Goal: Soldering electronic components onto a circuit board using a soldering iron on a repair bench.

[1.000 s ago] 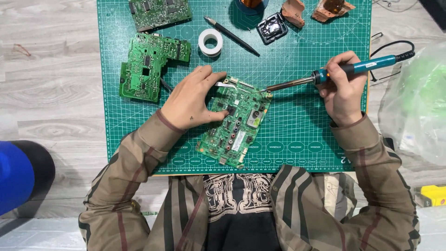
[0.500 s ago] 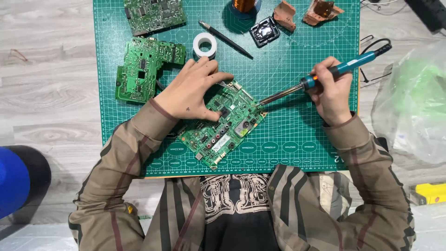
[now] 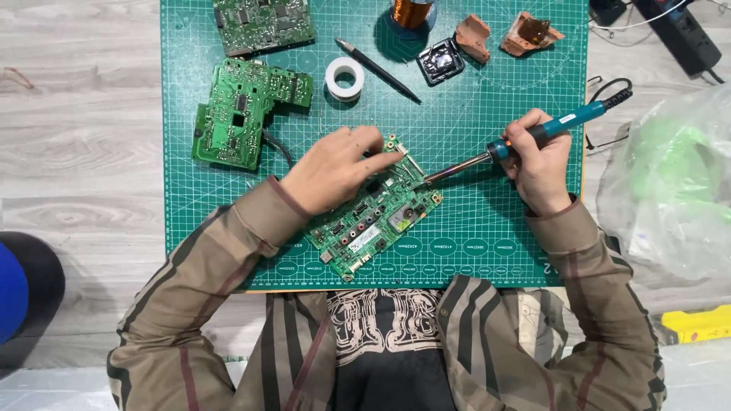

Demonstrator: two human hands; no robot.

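Left hand (image 3: 331, 173) lay palm down on the upper left part of a green circuit board (image 3: 373, 217), fingers loosely spread and pressing it flat, not wrapped around anything. The board sat tilted on the green cutting mat (image 3: 487, 84), near the mat's lower middle, just in front of the person's chest. Right hand (image 3: 539, 164) was closed in a fist-like pen grip around the blue handle of a soldering iron (image 3: 525, 141). The iron ran down and left from that hand, its metal tip at the board's upper right edge; whether the tip actually touched the board could not be told. Its cord left the handle toward the mat's right edge.

Both forearms were in brown striped sleeves.

Also on the mat: a second green circuit board (image 3: 240, 114) with an odd outline, up and left of the left hand, well apart from the worked board. A third board (image 3: 263, 23) lay at the top edge, partly cut off. A white tape roll (image 3: 344, 78) sat above the left hand, with a black pen-like tool (image 3: 377, 70) lying slanted just beside it. A copper wire spool (image 3: 411, 14) stood at the top. A small black square part (image 3: 439, 59) and two brown broken pieces (image 3: 506, 36) lay near the top right.

Off the mat, on the wood floor: a clear plastic bag (image 3: 670, 190) with green contents at the right, a black power strip (image 3: 681, 34) at the top right.
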